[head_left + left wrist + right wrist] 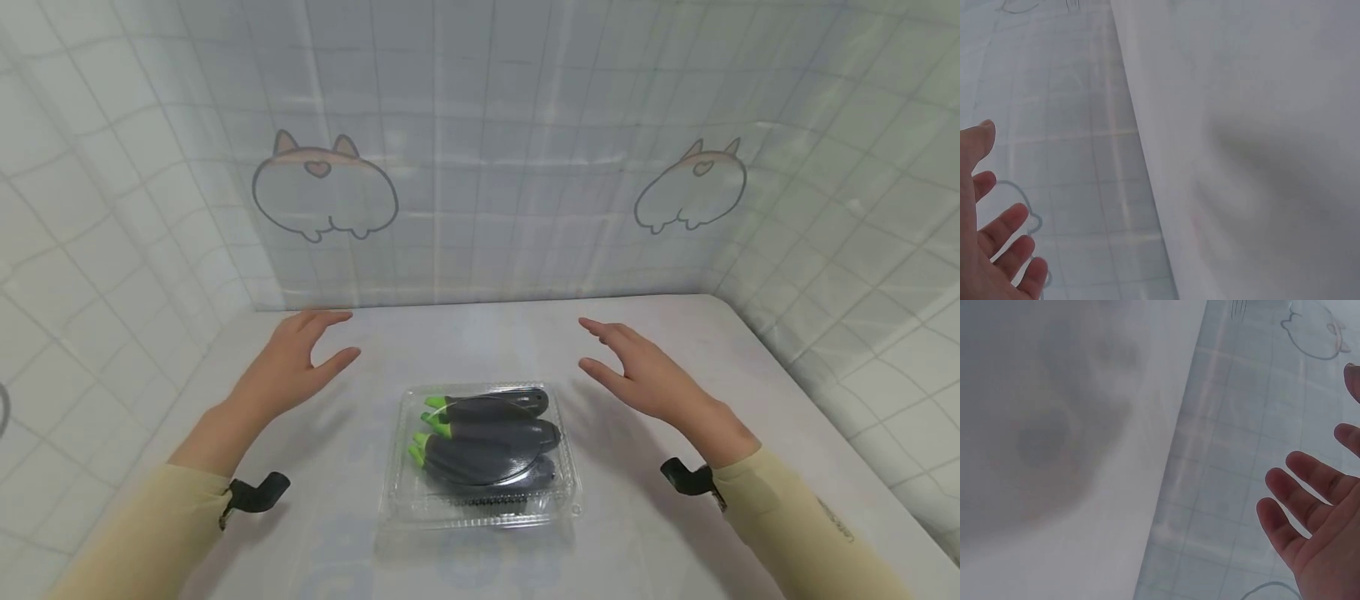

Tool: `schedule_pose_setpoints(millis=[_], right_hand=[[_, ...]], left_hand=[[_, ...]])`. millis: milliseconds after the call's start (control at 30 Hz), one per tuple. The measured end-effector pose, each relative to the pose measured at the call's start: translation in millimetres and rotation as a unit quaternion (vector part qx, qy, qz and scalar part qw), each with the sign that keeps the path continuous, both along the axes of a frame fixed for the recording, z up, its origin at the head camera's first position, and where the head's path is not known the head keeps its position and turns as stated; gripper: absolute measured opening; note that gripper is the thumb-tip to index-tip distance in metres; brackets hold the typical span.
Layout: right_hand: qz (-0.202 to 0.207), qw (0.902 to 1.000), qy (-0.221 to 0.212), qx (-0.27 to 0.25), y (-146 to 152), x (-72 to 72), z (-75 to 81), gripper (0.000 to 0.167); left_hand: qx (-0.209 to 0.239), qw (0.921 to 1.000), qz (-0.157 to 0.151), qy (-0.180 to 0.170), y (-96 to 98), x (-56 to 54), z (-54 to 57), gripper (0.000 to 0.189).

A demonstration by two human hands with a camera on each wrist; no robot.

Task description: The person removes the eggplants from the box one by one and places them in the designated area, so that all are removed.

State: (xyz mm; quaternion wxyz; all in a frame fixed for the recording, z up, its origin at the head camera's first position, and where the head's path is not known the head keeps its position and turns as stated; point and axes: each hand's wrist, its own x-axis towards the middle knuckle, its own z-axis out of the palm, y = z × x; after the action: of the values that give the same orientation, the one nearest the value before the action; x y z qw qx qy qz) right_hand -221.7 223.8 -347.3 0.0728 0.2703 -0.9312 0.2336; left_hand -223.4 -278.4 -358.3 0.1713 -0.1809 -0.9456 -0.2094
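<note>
Sleeves were pale yellow, the right one bearing small lettering; wrist cameras were black and bent.

Head view: the near edge cuts off the left sleeve and right sleeve; the lettering on the latter is too small to read. A dark curved shape is cropped at the left edge. The eggplants partly hide one another, and the pale blue print on the near tabletop is indistinct. Wrist views: the left hand and right hand are each truncated by their own side's edge; the tabletop shadows are blurred.
</note>
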Motion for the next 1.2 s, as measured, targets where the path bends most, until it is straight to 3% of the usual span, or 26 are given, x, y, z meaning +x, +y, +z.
schedule_pose_setpoints(millis=[433,800,1000,1200], right_hand=[[-0.001,0.9996,-0.010,-0.025,2,40.8,-17.7,0.063],[0.010,0.9991,-0.015,-0.039,0,72.1,-32.8,0.060],[0.006,0.9985,-0.027,-0.048,3,92.7,-37.7,0.058],[0.039,0.9951,-0.005,-0.091,0,106.8,-40.6,0.054]], left_hand=[[0.034,0.9985,0.004,-0.043,15.5,45.8,-23.2,0.067],[0.067,0.9965,0.012,-0.048,24.0,84.5,-33.0,0.059],[0.090,0.9939,-0.004,-0.062,31.5,103.6,-38.1,0.060],[0.131,0.9881,-0.011,-0.079,37.2,124.3,-44.6,0.060]])
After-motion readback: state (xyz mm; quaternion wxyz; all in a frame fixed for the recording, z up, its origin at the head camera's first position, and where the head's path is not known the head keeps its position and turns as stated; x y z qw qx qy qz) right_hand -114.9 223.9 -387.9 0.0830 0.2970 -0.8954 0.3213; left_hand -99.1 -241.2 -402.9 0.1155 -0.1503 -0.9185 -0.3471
